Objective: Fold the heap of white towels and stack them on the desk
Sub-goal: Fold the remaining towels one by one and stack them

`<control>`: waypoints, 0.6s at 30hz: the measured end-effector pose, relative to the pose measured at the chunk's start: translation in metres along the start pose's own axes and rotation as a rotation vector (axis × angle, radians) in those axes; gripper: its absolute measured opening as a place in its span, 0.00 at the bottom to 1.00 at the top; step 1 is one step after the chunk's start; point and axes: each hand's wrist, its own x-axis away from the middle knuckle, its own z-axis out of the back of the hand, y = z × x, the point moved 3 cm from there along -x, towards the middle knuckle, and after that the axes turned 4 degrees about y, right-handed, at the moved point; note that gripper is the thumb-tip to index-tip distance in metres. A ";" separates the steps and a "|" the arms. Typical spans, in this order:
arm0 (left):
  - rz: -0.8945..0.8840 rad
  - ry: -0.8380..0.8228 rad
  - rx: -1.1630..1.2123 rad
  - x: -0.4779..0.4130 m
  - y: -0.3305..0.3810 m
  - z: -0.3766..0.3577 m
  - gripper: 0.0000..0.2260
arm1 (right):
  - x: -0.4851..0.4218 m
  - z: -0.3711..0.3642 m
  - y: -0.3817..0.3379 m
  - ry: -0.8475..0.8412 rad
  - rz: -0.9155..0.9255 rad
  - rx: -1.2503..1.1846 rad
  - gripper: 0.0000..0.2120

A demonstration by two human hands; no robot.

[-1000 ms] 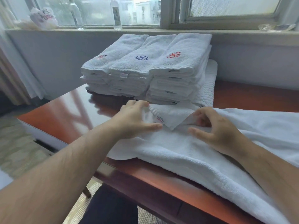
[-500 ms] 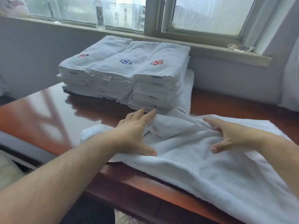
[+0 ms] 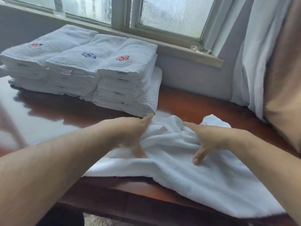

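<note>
Left hand [image 3: 132, 136] and right hand [image 3: 210, 138], fingers straight and thumbs spread, press a rumpled white towel [image 3: 171, 141] bunched between them, folded stacks [image 3: 127, 66] just beyond the left hand.

1. Three stacks [image 3: 81, 70] of folded towels stand side by side at the back left of the tabletop [image 3: 187, 101], below the sill [image 3: 179, 48].
2. A mat [image 3: 154, 88] lies under the stacks and shows at their right side.
3. A loose towel [image 3: 195, 176] lies just in front and to the right of the stacks, its near part hanging over the front edge.
4. The left hand [image 3: 130, 134] and right hand [image 3: 210, 137] rest on the towel, with bunched cloth between them.
5. A curtain [image 3: 260, 62] hangs at the far right, and a wrapper [image 3: 200, 49] lies on the sill beside it.
</note>
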 end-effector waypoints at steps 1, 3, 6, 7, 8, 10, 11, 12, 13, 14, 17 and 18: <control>-0.014 0.025 -0.003 0.002 0.002 -0.001 0.65 | 0.000 -0.001 0.001 -0.013 -0.003 -0.035 0.70; -0.043 0.093 -0.021 0.004 0.003 -0.002 0.50 | 0.002 -0.002 0.000 -0.057 0.017 -0.108 0.55; -0.105 0.208 -0.081 0.011 0.005 -0.001 0.27 | 0.006 0.001 -0.004 -0.048 0.052 -0.129 0.32; -0.135 0.263 -0.104 0.013 0.005 -0.001 0.24 | 0.007 0.002 -0.006 -0.050 0.048 -0.144 0.27; -0.169 0.321 -0.138 0.014 0.005 0.001 0.22 | 0.009 0.004 -0.007 -0.040 0.041 -0.137 0.23; -0.250 0.451 -0.234 0.016 0.006 0.004 0.19 | 0.013 0.011 -0.007 0.051 0.011 -0.073 0.17; -0.278 0.530 -0.284 0.016 0.007 0.007 0.19 | 0.015 0.016 -0.006 0.126 -0.010 -0.057 0.16; -0.288 0.619 -0.331 0.017 0.008 0.010 0.19 | 0.017 0.022 -0.005 0.209 -0.025 -0.057 0.16; -0.282 0.717 -0.376 0.018 0.011 0.015 0.20 | 0.019 0.028 -0.003 0.298 -0.040 -0.062 0.16; -0.265 0.820 -0.418 0.021 0.015 0.022 0.20 | 0.021 0.034 -0.002 0.403 -0.058 -0.069 0.17; -0.224 1.184 -0.408 0.029 0.023 0.044 0.26 | 0.032 0.049 0.001 0.832 -0.129 -0.233 0.16; -0.215 1.275 -0.412 0.030 0.025 0.050 0.30 | 0.037 0.053 0.001 1.000 -0.144 -0.333 0.14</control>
